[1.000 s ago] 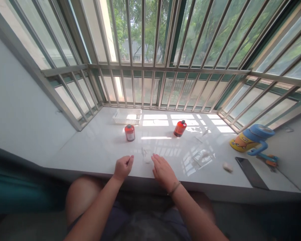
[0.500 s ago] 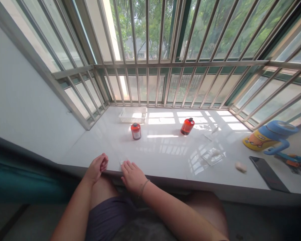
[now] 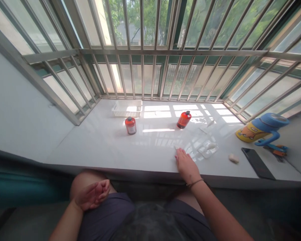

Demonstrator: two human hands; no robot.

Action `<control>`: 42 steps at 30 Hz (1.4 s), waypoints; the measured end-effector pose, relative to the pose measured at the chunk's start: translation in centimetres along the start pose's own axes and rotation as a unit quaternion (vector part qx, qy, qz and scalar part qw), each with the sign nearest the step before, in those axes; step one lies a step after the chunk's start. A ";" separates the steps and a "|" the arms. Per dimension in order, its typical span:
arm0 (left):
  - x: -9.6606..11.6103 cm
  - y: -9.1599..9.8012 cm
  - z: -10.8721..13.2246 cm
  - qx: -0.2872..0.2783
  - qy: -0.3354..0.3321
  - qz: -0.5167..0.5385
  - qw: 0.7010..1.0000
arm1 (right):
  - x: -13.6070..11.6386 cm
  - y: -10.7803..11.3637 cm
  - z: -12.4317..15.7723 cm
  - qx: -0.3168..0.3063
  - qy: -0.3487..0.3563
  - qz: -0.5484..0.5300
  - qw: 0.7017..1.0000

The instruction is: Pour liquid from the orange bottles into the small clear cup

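Observation:
My left hand (image 3: 92, 194) rests palm up above my left thigh, fingers loosely curled, and nothing shows in its palm. On the white sill lies my right hand (image 3: 187, 164), palm down, with its fingers stretched out flat. A tiny pale bit shows at its fingertips, too small to name; what lies under the palm is hidden. Right of that hand is a clear plastic packet (image 3: 207, 149) with something white in it. Farther back stand a red bottle with a dark cap and white label (image 3: 130, 126) and a second red bottle (image 3: 184, 120).
A white basket (image 3: 127, 109) sits at the back left, close to the window bars (image 3: 153, 52). To the right are a small beige lump (image 3: 233, 158), a black phone (image 3: 258, 162), a blue and yellow mug (image 3: 261, 129) and a blue and orange object (image 3: 277, 149).
My right hand has slid to the right across the sill, still palm down. My left hand has dropped from the sill's edge to my thigh and turned palm up. The view has shifted slightly.

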State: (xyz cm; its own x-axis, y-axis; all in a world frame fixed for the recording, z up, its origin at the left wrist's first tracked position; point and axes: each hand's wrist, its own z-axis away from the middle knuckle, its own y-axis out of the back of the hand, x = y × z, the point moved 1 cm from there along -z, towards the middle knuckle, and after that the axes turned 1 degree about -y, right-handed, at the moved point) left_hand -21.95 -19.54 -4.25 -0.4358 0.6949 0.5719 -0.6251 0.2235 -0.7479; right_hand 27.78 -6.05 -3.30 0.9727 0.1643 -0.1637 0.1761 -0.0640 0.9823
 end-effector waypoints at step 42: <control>0.2 1.1 -2.2 0.043 0.046 0.020 0.998 | -9.0 0.8 3.6 -0.016 0.079 -0.041 0.996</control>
State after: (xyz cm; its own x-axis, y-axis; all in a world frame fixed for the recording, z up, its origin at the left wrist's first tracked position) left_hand -21.29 -17.65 -5.71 -0.4022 0.7632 0.5057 -0.6641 0.1371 -0.7350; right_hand 19.72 -11.14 -1.38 0.9193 0.3199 -0.2293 0.2462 -0.0127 0.9691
